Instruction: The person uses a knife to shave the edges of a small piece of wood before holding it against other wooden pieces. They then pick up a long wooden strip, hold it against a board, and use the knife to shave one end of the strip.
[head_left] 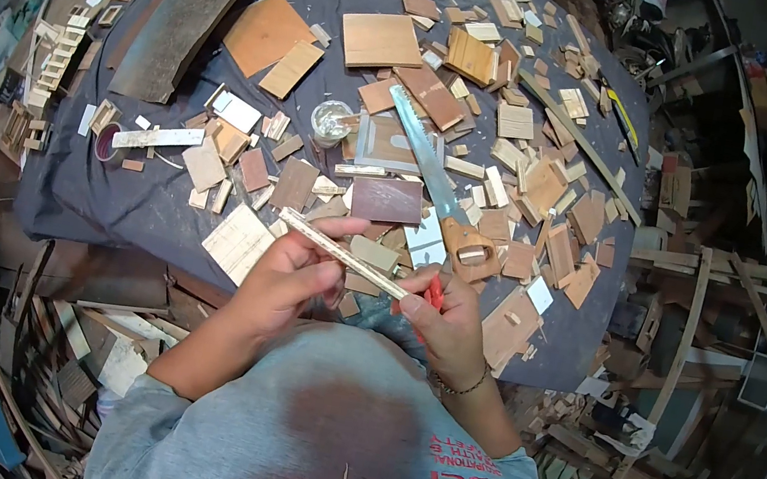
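Observation:
A narrow wooden strip (341, 253) with a pale, rough edge slants between my two hands, just above the near side of the table. My left hand (288, 274) supports its left end, fingers behind it and thumb in front. At the strip's right end, my right hand (447, 323) pinches it between thumb and fingers. A red object (436, 292), perhaps a tool handle, also shows within the right hand; the rest of it is hidden. Just beyond that hand lies a handsaw (419, 149) with a wooden grip, blade pointing away.
Wood offcuts cover much of the dark table cloth (247, 148). A clear plastic cup (331, 121) stands mid-table. A long curved board (202, 1) lies at the left, a yellow cutter (623, 123) at the far right. Scrap timber (674, 380) crowds the floor on both sides.

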Tool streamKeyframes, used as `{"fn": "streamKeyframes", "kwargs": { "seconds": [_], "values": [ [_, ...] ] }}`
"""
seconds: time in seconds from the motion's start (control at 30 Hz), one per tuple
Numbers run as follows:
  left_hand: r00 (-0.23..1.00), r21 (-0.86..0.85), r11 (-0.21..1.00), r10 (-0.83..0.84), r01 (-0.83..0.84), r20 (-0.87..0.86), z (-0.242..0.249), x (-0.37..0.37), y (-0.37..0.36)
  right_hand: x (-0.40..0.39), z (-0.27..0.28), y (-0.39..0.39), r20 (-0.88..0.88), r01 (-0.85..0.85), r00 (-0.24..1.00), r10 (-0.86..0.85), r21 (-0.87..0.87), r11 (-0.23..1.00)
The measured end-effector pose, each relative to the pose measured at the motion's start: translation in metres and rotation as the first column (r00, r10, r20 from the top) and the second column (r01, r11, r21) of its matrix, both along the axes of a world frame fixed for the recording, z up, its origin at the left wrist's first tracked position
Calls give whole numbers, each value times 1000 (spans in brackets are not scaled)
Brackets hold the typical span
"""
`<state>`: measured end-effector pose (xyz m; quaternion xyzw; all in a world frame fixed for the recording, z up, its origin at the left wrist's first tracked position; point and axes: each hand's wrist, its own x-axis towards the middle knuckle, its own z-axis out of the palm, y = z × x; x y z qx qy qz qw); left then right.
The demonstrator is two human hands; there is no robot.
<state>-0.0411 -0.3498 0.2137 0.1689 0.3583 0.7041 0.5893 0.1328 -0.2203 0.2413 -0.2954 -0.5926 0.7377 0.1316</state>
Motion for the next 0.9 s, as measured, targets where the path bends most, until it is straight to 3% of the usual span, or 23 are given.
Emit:
{"fn": "streamKeyframes", "kwargs": {
  "seconds": [0.07, 0.17, 0.27, 0.3, 0.37, 0.4, 0.47, 0.5, 0.53, 0.6, 0.67, 0.7, 0.77, 0.9],
  "values": [
    [1000, -47, 999, -12, 11, -26, 3, 11, 4, -1, 4, -7, -3, -17, 1000, 17, 28, 999],
    [991, -169, 984, -74, 54, -111, 3, 24, 9, -4, 17, -16, -50, 65, 996, -69, -83, 994],
    [998, -36, 998, 42, -43, -50, 9, 31, 16, 4, 7, -16, -110, 57, 993, -50, 54, 997],
    [998, -37, 999, 36, -38, -53, 11, 30, 15, 10, 4, -15, -129, 143, 983, -132, 84, 986],
    [987, -67, 985, -156, 158, 23, 14, 26, 11, 15, 5, -13, -151, 236, 964, -218, 112, 965],
    [986, -69, 984, -164, 165, 24, 11, 27, 11, 13, 9, -9, -149, 246, 963, -225, 140, 959],
    [916, -65, 925, -379, 374, -132, 1, 32, 11, 11, 12, -2, -145, 259, 961, -237, 165, 952],
    [896, -61, 899, -438, 434, -72, 2, 36, 9, 10, 12, 2, -89, 156, 986, -143, 163, 974],
    [896, -63, 898, -439, 435, -70, 5, 39, 9, 9, 12, 5, -33, 49, 998, -44, 155, 987],
    [862, -46, 861, -507, 506, -13, 9, 44, 11, 2, 12, 4, -82, 29, 996, -23, 74, 997],
    [862, -68, 862, -505, 502, -41, 6, 46, 10, -2, 20, 6, -14, -16, 1000, 15, -98, 995],
    [862, -65, 860, -506, 506, 15, 9, 46, 10, -2, 20, 8, -16, -20, 1000, 19, -96, 995],
    [862, -58, 861, -502, 506, 67, 10, 45, 9, 0, 21, 15, -83, 102, 991, -105, -42, 994],
    [861, -37, 860, -509, 508, 3, 8, 45, 5, 1, 32, 28, -76, 178, 980, -182, -56, 982]
  ]
}}
